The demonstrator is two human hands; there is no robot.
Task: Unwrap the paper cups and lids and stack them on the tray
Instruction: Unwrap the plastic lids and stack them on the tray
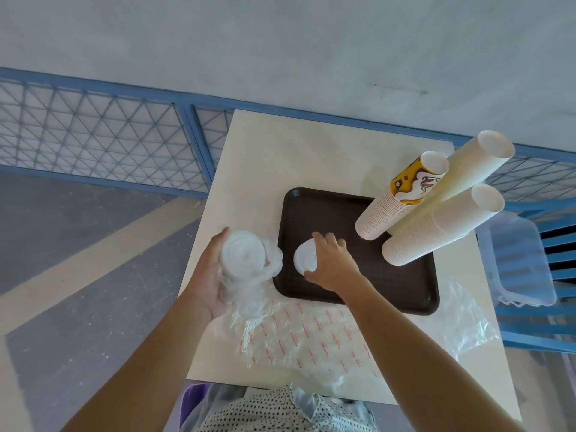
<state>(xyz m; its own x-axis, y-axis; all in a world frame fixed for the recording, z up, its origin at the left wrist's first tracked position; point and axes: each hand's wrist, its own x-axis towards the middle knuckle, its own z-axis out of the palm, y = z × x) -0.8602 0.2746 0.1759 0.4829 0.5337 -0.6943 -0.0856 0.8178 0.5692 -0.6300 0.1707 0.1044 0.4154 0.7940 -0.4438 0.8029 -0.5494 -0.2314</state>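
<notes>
your left hand (207, 275) is curled round a wrapped stack of lids (241, 255), holding it upright just off the tray's left edge, its clear film bunched below your palm. your right hand (333, 265) pinches a white lid (304, 257) between thumb and fingers over the near-left part of the dark tray (389, 291); whether it is one lid or several you cannot tell. the tray sits on the pale table (280, 157). three cup stacks crowd the tray's far-right corner, touching one another: a printed-top stack (383, 213), a tall plain stack (461, 169) and a shorter plain stack (436, 232). a red-printed wrapper (311, 338) lies loose in front of the tray under your forearms, and a clear wrapper (467, 319) lies at the tray's near-right corner. a blue plastic box (517, 260) sits beside the table on the right. a blue mesh fence (93, 132) runs behind.
</notes>
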